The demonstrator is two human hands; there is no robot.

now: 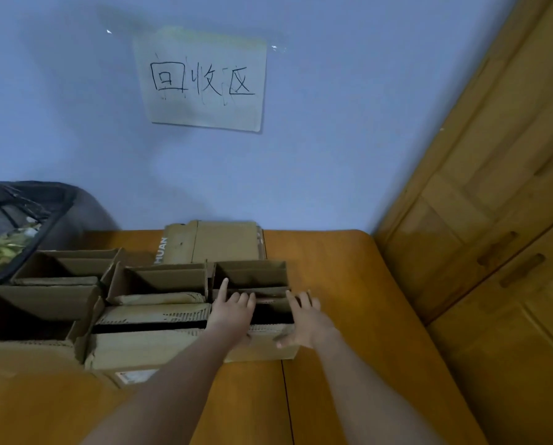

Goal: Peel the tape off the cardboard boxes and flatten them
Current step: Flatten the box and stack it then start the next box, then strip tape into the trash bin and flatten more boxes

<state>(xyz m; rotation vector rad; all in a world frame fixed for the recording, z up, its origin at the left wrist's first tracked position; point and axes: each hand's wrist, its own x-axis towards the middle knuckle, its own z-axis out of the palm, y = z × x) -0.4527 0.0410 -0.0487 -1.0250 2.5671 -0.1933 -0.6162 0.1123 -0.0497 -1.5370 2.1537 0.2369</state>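
Hands, two, both over the rightmost open box. Left hand [233, 311]: fingers loosely spread, forefinger straight and pointing up toward the far flap, palm lying on the near left corner of the box; it grips nothing that can be seen. Right hand [304, 319]: fingers spread and straight, tips on the inner flap, thumb stretched out along the near flap; likewise holding nothing.

Table [349, 316]: orange-brown wood, carries all the boxes; a seam runs toward the viewer.

Large open box [27, 309]: far left, flaps up, near the edge of view.

Middle box [153, 345]: flaps part-folded, torn strips of liner showing where tape seems to be stripped already; a label shows on its near face.

Rightmost open box [262, 348]: the item in hand, just beside the middle box, top flaps ajar over a dark gap. Tape on it cannot be made out.

Flattened cardboard [214, 240]: lying against the wall behind the row.

Rear-left box [72, 264]: open, beside a black bin [15, 226].

Handling note, as judgement: feel along the flap seam for a tape end before pressing. Pinch the end and pull low along the seam so the liner tears less. Hold the box wall down with the other hand, then open the bottom before collapsing.
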